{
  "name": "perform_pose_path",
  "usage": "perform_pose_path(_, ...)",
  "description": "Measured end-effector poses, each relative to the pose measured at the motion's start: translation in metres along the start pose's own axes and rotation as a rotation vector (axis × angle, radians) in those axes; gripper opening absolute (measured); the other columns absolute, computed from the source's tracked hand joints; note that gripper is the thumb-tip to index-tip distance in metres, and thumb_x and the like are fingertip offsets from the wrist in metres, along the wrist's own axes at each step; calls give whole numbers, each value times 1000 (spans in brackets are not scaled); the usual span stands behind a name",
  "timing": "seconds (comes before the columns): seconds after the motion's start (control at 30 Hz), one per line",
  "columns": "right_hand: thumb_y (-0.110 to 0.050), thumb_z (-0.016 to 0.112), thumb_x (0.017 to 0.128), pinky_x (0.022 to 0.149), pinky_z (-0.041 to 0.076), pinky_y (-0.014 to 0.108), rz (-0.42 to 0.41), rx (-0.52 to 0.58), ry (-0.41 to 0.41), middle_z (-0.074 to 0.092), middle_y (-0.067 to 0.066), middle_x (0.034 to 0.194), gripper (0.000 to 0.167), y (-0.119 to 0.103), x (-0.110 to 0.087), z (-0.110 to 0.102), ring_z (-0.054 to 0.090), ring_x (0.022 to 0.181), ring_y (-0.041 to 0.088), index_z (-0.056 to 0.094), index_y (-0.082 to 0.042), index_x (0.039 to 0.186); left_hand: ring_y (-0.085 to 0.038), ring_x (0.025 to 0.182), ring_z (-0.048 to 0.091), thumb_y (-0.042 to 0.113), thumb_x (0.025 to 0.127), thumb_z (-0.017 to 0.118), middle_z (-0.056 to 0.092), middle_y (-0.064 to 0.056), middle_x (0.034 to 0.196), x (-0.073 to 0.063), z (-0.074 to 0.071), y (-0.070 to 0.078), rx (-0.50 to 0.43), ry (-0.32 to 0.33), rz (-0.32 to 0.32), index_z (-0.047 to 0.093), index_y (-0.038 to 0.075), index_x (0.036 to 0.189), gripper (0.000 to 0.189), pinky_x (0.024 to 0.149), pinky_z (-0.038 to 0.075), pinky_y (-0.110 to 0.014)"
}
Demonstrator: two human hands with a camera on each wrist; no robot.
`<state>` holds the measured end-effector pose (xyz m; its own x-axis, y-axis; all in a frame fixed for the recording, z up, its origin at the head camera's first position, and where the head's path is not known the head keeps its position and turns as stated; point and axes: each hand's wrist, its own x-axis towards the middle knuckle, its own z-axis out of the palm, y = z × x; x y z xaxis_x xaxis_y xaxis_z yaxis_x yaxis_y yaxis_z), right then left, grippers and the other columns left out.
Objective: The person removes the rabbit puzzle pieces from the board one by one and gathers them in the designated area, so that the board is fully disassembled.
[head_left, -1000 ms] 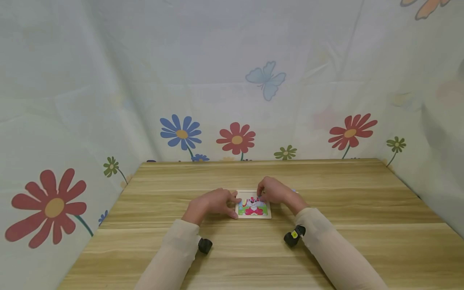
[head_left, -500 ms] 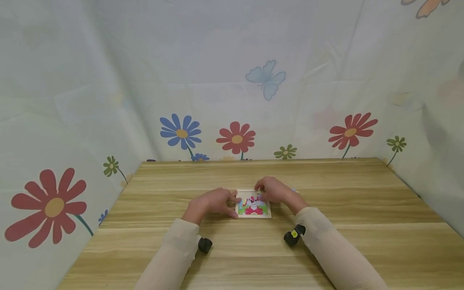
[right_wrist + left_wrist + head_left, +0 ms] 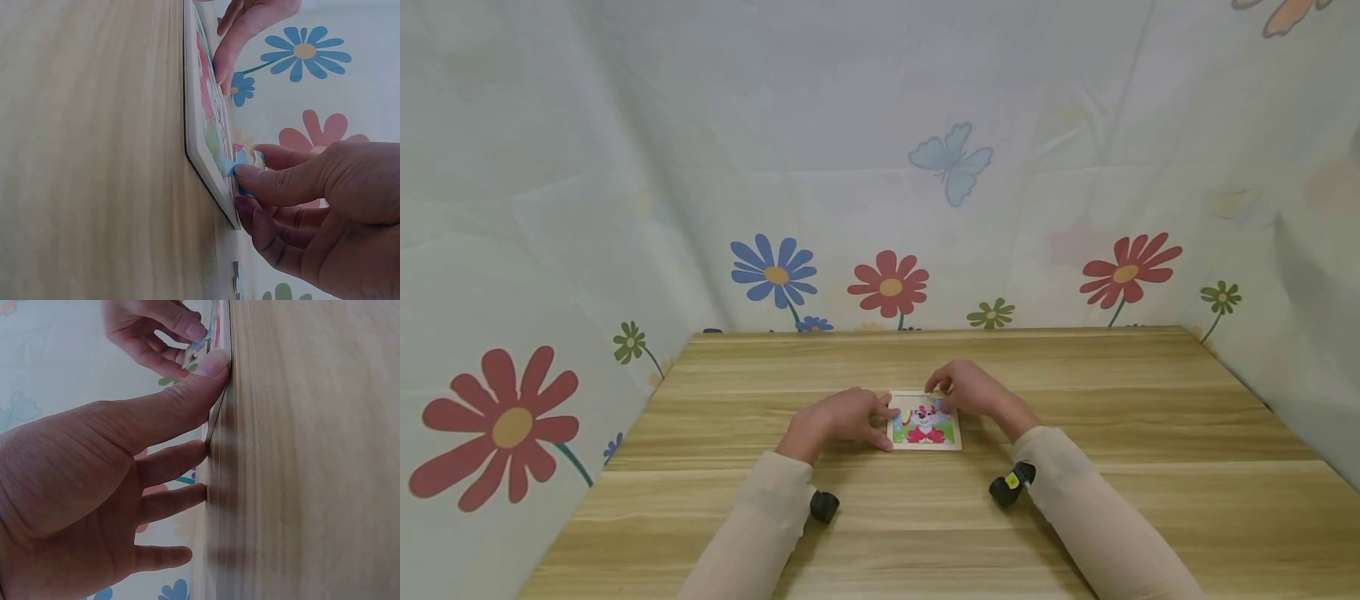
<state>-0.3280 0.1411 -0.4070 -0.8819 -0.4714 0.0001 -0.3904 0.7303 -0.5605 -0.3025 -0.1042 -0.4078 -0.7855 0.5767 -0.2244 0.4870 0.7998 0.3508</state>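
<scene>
A: Far left first. What's there?
B: Cloth wall (image 3: pixel 490 275), big red flower (image 3: pixel 512 429) printed on it. Then a pale left sleeve (image 3: pixel 748 525), small black device (image 3: pixel 824 507) at the cuff.

A: Left hand (image 3: pixel 846 417)?
B: At the left side of a picture puzzle board (image 3: pixel 925 447). Thumb on the near left corner, other fingers loosely stretched and spread along the left edge. Steadying touch only, not wrapped round anything.

A: And the board?
B: Flat on the wood-grain table (image 3: pixel 917 542), around mid-width, between the two hands. Shows a red-and-white cartoon animal (image 3: pixel 925 429) on green; pale wood along the far side.

A: Right hand (image 3: pixel 973 390)?
B: Over the far right of the board. Fingers bent, thumb against them, pinching a small puzzle piece (image 3: pixel 242 155), blue with some red and yellow. Whether the piece touches the board, cannot tell.

A: Anything further right?
B: A loose piece (image 3: pixel 237 281) on the table, just past the board, seen nearly edge-on in the right wrist view; its print is unclear. Then the right sleeve (image 3: pixel 1097 517) with a second black device (image 3: pixel 1004 492), yellow mark on it. Behind, on the far cloth, another red flower (image 3: pixel 1124 273).
</scene>
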Motion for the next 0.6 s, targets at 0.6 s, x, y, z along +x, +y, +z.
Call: perform_pose_path(0.6,5,69,89,90,50,45,-10,92,23,70,6,110,28,15,-8,-17,59,106,30,75,-5,115,-29,139,42,42,83,79,43,-5,155,1,0,0,-3,0,6,59,21,141,64,114,33,-43)
